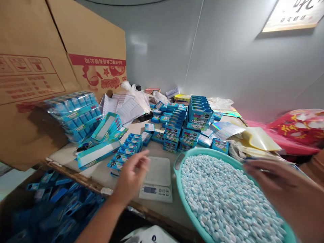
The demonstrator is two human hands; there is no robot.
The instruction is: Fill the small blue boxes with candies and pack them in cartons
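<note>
My left hand (134, 173) is over the left edge of a white digital scale (158, 172), beside a row of small blue candy boxes (129, 145). Its fingers are loosely bent and apart, and I see nothing held in them. On the right, my right hand (280, 189) is smeared by motion above the right rim of a turquoise basin (180, 182). Its fingers reach left, but whether they hold anything is unclear. Pale blue and white candies (227, 195) fill the basin. The scale's plate has nothing on it.
Stacked blue boxes (199, 114) stand behind the scale and basin. Wrapped box packs (76, 114) lean by a large carton (98, 57) at left. Below the table edge, a heap of blue boxes (58, 202) lies. Papers (129, 108) and plastic bags (138, 94) lie behind.
</note>
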